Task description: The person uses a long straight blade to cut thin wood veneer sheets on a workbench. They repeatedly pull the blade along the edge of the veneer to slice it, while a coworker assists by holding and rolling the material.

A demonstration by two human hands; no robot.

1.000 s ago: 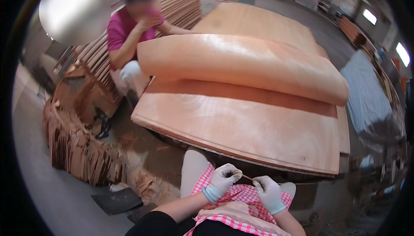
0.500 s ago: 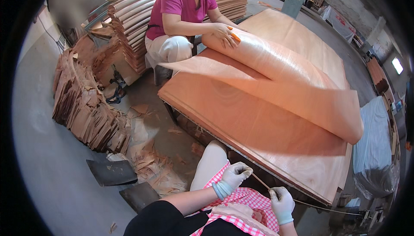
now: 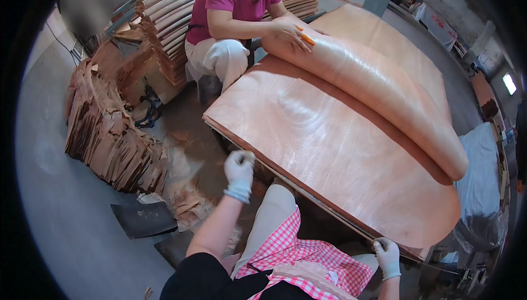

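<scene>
My left hand (image 3: 240, 169), in a white glove, is closed at the near left edge of a stack of reddish-brown veneer sheets (image 3: 329, 152). What its fingers hold is too small to make out. Farther right, my gloved right hand (image 3: 388, 257) is also closed, fingertips pinched at the same edge near the front corner. A thin pale line runs along the edge between both hands; whether it is a strip they hold is unclear. A large veneer sheet is rolled back (image 3: 373, 91) across the stack, under a co-worker's hand (image 3: 293, 35) with orange on a finger.
The co-worker (image 3: 230, 15) crouches at the far left of the stack. Torn veneer scraps (image 3: 115, 135) stand piled at the left, with loose pieces (image 3: 189, 201) on the floor. Dark flat pieces (image 3: 144, 219) lie nearby. A plastic-wrapped bundle (image 3: 478, 174) stands at the right.
My hands have moved apart, the left up to the veneer edge, the right slightly outward; the short thin strip between them no longer shows. The near veneer flap now lies flat on the stack.
</scene>
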